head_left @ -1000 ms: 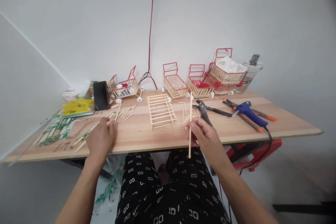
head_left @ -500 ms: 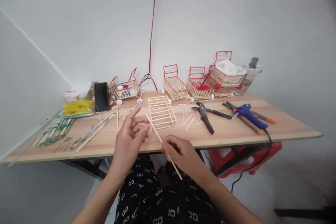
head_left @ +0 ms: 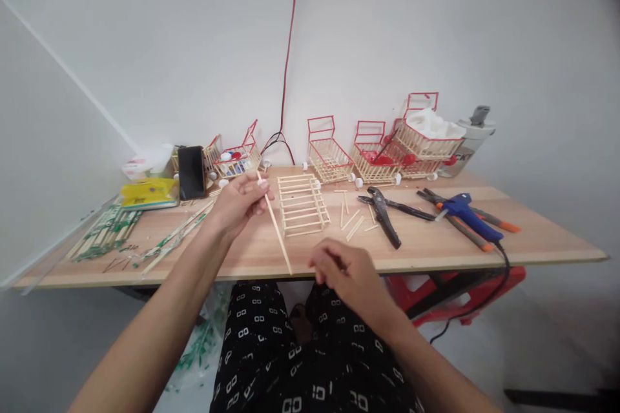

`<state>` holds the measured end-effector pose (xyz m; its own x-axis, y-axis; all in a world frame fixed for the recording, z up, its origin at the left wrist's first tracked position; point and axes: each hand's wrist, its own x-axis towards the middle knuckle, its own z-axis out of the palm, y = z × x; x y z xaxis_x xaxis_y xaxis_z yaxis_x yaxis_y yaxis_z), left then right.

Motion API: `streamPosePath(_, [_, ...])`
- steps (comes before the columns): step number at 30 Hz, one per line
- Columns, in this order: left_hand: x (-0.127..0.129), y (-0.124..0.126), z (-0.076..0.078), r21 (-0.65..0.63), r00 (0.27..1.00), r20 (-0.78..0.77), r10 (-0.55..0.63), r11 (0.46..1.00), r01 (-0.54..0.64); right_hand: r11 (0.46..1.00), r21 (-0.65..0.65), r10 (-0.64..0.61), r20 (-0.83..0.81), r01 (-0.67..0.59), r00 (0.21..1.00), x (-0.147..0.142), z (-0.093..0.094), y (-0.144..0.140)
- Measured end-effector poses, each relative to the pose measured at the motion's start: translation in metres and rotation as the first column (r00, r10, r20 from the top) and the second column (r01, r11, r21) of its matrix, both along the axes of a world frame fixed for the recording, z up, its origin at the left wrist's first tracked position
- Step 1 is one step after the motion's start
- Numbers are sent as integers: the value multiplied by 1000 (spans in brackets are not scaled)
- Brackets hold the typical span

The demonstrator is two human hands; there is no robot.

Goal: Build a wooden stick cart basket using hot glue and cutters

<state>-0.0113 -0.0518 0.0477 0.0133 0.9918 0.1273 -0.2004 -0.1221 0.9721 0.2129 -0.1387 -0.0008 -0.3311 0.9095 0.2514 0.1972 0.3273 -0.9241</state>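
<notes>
My left hand (head_left: 243, 201) is closed on a thin wooden chopstick (head_left: 276, 224), pinched near its upper end between thumb and fingers. The stick slants down to the right, its lower end over the table's front edge. My right hand (head_left: 346, 271) hovers at that edge, just right of the stick and apart from it. Its fingers are curled in, with nothing seen in them. Just right of my left hand lies a ladder-like frame of glued sticks (head_left: 303, 210). Short cut sticks (head_left: 355, 228) are scattered to the right of this frame.
Small stick-built carts (head_left: 329, 158) with red rims line the wall. Slip-joint pliers (head_left: 385, 219), orange-handled pliers (head_left: 467, 230) and a blue glue gun (head_left: 472, 216) lie right. Wrapped chopsticks (head_left: 104, 229), a yellow packet (head_left: 149, 192) and a phone (head_left: 191, 171) are left.
The chopstick has passed from my right hand to my left, which has closed on it and moved up over the table. My right hand has let go and shifted slightly right.
</notes>
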Motion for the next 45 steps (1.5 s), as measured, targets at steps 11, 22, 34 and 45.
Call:
streamPosePath(11, [11, 72, 29, -17, 983, -170, -64, 998, 62, 917, 220, -255, -316, 333, 914, 32, 30, 157])
streamPosePath(22, [29, 114, 32, -91, 965, -214, -150, 987, 134, 902, 225, -292, -310, 368, 905, 21, 18, 215])
streamPosePath(34, [37, 140, 31, -139, 913, -302, -274, 960, 242, 935, 196, -262, -181, 296, 948, 15, 5, 207])
streamPosePath(45, [35, 147, 23, -61, 900, -410, -147, 989, 133, 930, 220, -261, -167, 294, 951, 11, 4, 201])
